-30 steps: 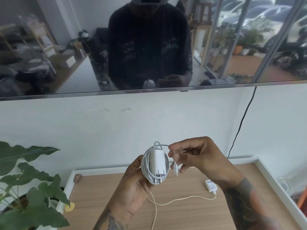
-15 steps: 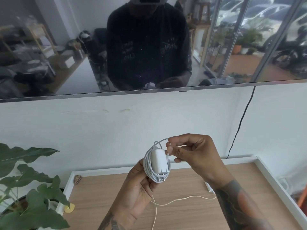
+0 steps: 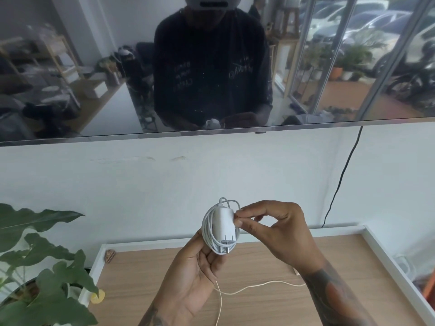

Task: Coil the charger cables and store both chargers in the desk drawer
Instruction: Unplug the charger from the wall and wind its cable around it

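The second charger is out of sight here, masked by the right forearm, and only its thin cream cable shows, trailing across the wooden table from under that arm toward the near edge, where it runs behind the left hand and out of the bottom of the shot. Both forearms are cut off at the bottom edge. The loose end of the white cable is hard to make out, buried among the right fingertips.

Up above the table, the left hand rises palm-up from the near edge, fingers curled round the lower part of the white charger, gripping it with its prongs pointing down. The white cable sits wrapped in loops around the charger body, with a small loop standing up off the top. The right hand comes in from the right with the wrist bent, thumb and forefinger pinched tight on the cable right against the charger's upper right side, the other fingers loosely curled.

At the far left corner of the table lies a small brown object, too small to identify. A leafy plant crowds the left edge, partly cropped. On the wall above, a dark screen mirrors the person, and a black cord hangs down at the right.
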